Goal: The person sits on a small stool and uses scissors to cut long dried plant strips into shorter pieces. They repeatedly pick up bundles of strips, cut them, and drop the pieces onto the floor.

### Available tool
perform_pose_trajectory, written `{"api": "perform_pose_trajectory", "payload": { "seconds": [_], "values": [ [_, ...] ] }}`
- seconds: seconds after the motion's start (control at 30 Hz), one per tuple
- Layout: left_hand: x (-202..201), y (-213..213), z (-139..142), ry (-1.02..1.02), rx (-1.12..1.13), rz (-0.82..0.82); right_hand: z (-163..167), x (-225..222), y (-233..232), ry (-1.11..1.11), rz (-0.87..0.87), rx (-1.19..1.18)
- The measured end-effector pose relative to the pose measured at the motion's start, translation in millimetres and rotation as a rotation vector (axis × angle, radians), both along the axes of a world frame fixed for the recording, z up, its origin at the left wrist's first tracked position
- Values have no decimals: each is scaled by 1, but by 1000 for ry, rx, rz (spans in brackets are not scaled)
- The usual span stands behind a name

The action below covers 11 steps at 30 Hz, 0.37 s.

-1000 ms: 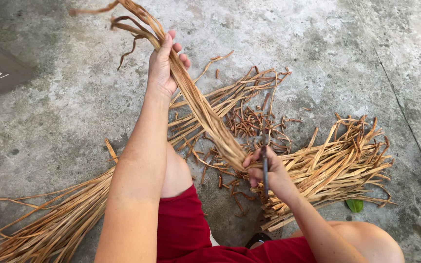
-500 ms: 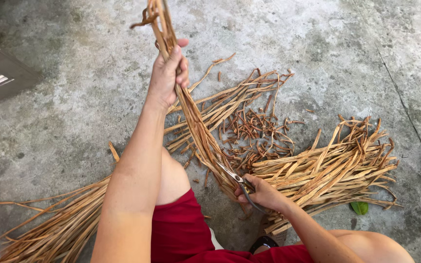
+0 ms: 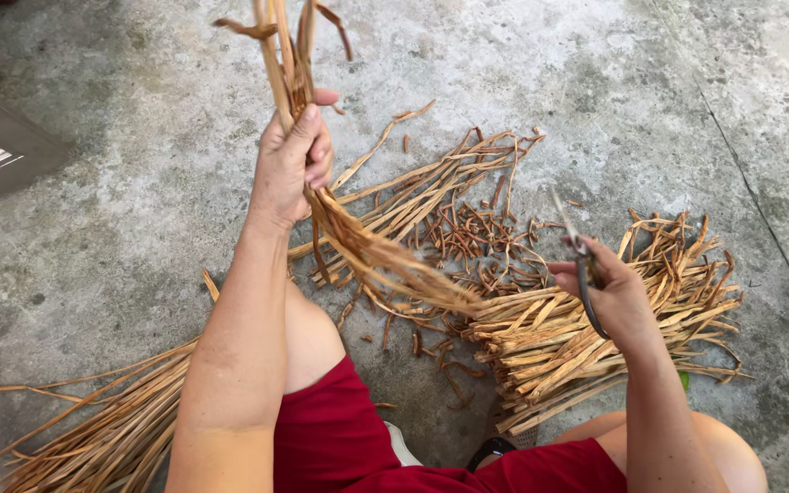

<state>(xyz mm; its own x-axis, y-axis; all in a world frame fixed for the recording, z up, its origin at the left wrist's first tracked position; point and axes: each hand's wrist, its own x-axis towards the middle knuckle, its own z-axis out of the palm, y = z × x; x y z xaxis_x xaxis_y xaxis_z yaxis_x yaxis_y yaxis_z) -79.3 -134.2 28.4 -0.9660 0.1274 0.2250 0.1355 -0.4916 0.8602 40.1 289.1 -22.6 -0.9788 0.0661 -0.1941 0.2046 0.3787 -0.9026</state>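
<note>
Strips of dry tan reed, a long bundle (image 3: pixel 358 242), are what we are clutching in our closed left hand (image 3: pixel 292 164), their ends trailing below our fist. Our right hand (image 3: pixel 615 297) is gripping dark metal scissors (image 3: pixel 583 274) well apart from them. Under it, cut tan strips (image 3: pixel 586 338) are lying on grey concrete floor (image 3: pixel 120 228).

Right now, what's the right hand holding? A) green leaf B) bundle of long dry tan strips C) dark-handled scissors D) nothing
C: the right hand grips dark-handled scissors, blades pointing up, while the left hand holds the bundle of long dry tan strips.
</note>
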Motion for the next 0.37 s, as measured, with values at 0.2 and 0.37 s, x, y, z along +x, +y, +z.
{"api": "perform_pose_trajectory", "payload": {
  "seconds": [0.2, 0.37],
  "values": [
    [17, 28, 0, -37, -340, -56, -3, 4, -19, -51, -37, 262],
    [22, 52, -13, 44, -508, -139, -4, 9, -36, 232, 133, 147]
  ]
}}
